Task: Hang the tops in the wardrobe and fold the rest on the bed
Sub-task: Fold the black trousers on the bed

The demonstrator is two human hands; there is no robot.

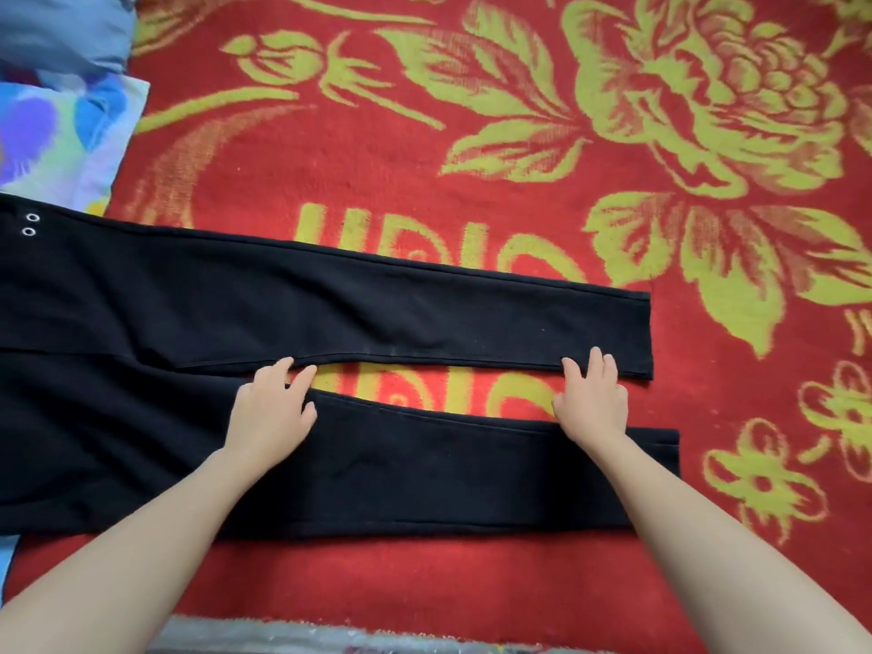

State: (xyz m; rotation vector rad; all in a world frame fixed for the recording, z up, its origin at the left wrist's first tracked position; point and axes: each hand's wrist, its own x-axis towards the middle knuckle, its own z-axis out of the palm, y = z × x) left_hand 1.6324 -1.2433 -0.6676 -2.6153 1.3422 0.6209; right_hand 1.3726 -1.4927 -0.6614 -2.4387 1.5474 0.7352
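A pair of black trousers (236, 304) lies flat on the bed, waist at the left with two metal eyelets, legs stretched to the right and slightly parted. My left hand (273, 408) rests on the near leg close to the crotch, fingers straight and reaching the gap between the legs. My right hand (592, 398) lies flat over the gap near the hems, its fingertips touching the lower edge of the far leg. Neither hand grips the cloth.
The bed is covered by a red blanket (472, 148) with large yellow-green flowers. A blue and purple patterned pillow (61, 139) and a grey-blue cloth (61, 26) lie at the far left. The bed's near edge (330, 639) runs along the bottom.
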